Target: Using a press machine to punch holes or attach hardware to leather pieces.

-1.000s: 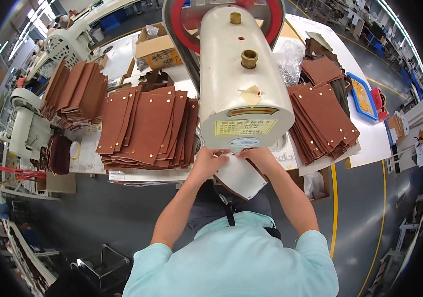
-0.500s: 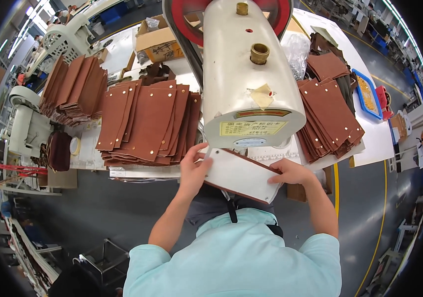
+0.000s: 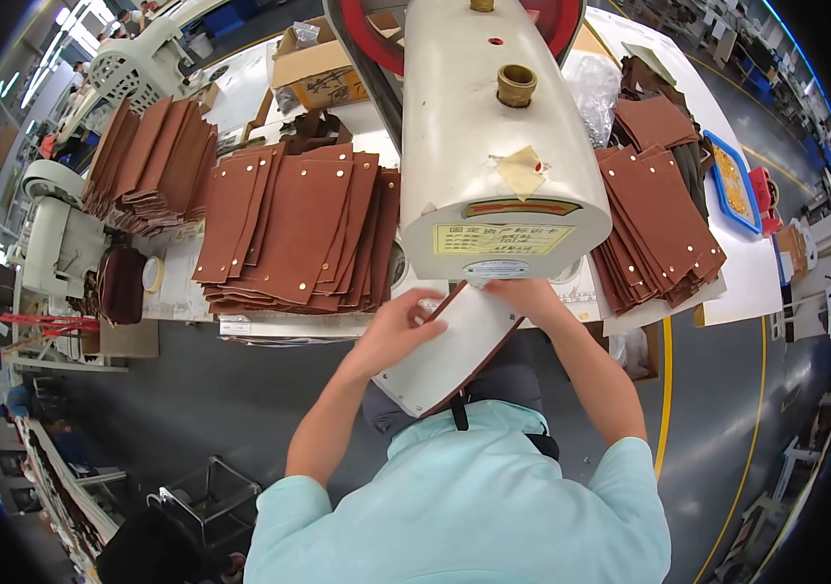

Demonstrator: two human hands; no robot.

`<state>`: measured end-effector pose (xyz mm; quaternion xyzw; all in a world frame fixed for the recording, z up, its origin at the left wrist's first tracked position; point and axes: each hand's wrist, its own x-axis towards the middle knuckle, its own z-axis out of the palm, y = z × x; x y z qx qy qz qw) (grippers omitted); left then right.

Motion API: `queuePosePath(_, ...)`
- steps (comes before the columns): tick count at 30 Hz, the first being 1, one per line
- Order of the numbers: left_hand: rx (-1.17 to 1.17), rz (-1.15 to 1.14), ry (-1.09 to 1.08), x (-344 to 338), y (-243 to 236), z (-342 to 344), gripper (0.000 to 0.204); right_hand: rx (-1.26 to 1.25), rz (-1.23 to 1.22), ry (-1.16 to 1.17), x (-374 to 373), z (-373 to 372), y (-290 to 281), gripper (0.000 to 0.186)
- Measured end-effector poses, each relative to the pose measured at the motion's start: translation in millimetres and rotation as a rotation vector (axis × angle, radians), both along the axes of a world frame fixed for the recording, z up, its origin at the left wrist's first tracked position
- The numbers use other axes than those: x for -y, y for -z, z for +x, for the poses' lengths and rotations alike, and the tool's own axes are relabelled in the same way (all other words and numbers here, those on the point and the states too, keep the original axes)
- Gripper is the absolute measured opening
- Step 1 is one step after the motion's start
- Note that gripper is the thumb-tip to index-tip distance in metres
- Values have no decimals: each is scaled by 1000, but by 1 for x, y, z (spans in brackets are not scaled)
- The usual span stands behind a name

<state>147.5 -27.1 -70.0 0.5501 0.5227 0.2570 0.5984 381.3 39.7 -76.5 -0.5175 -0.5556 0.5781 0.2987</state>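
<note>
A white-faced brown leather panel [image 3: 440, 365] with metal snaps at its corners lies slanted in front of me, its far end close under the machine's cream head [image 3: 503, 175]. My left hand [image 3: 398, 333] grips the panel's left edge, thumb on the white face and fingers curled by the brown border. At the far right corner my right hand [image 3: 530, 300] is closed on the panel; its fingertips are partly hidden beneath the head. Whatever working parts sit under the head are out of sight.
Stacks of brown leather panels with snaps stand left [image 3: 289, 229] and right [image 3: 659, 219] of the machine, with more folded pieces [image 3: 158, 161] farther left. A blue tray [image 3: 730, 185] of small brass-coloured parts is at the right. Behind is a cardboard box [image 3: 323, 73].
The panel has swung round, its far end now under the machine head and its near end toward my lap at left. My right hand moved up and left to its far corner.
</note>
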Motion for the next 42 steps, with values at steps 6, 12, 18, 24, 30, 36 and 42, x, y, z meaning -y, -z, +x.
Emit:
queuePosePath(6,-234,153,-114,-33,28,33,31,29,162,-20,-4,-5,17,40)
queuePosePath(12,-76,203,-247,-38,29,41,29,145,90,-50,-10,2,6,44)
queuePosePath(18,-36,246,-270,-40,36,43,27,59,-58,-23,-6,10,-8,43)
queuePosePath(24,79,165,-336,-20,46,43,23,-58,-438,-172,12,43,1,33)
queuePosePath(30,124,-66,-160,16,31,20,21,-206,-366,32,11,30,-1,31)
queuePosePath(36,111,44,-277,-13,23,21,26,-117,-168,15,2,3,-11,40)
queuePosePath(42,-92,192,-179,-43,33,31,32,-57,-128,62,-3,-5,-4,42)
